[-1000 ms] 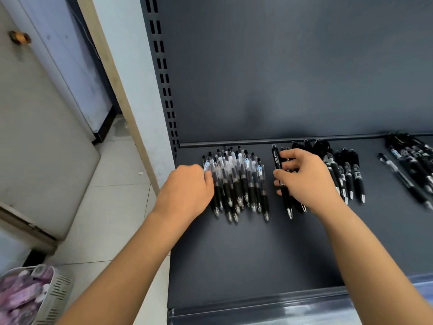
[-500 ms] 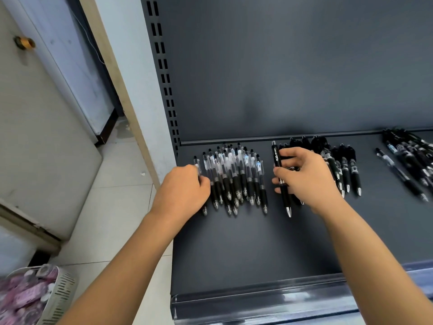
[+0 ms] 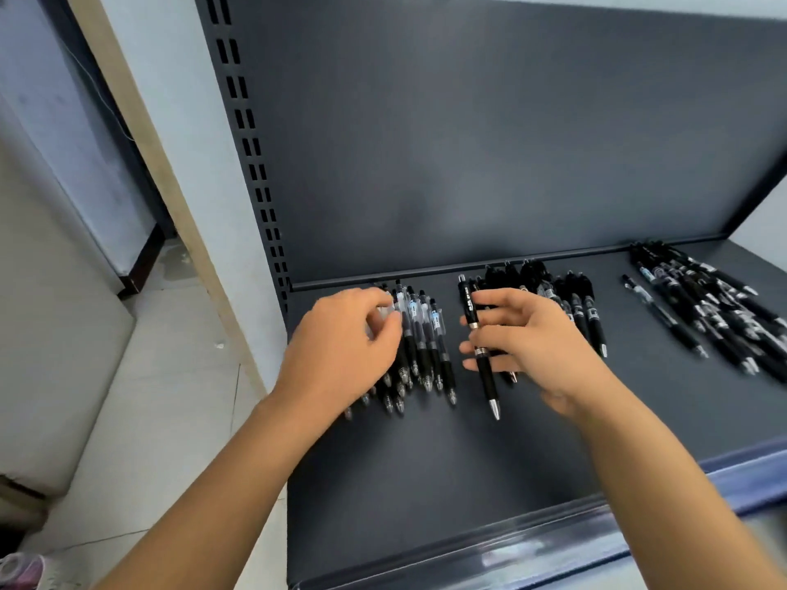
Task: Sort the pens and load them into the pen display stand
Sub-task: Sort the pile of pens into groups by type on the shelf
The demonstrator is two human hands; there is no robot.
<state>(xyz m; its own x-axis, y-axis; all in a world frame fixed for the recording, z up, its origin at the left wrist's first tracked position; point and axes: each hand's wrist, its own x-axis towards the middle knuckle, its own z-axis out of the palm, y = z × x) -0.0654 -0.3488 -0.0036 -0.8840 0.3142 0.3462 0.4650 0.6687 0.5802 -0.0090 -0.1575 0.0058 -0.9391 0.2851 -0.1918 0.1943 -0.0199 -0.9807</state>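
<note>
Left hand (image 3: 345,347) resting on clear-barrel pens (image 3: 421,334) at shelf (image 3: 426,483) left, fingers curled, grip unclear. Right hand (image 3: 532,342) pinching black pen (image 3: 479,342), beside black pens (image 3: 570,300).

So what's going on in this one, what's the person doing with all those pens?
A person is sorting pens into groups on a dark shelf. The left hand rests on the clear-barrelled pens; the right hand fingers a black pen beside the black pile. A third heap lies further right.
</note>
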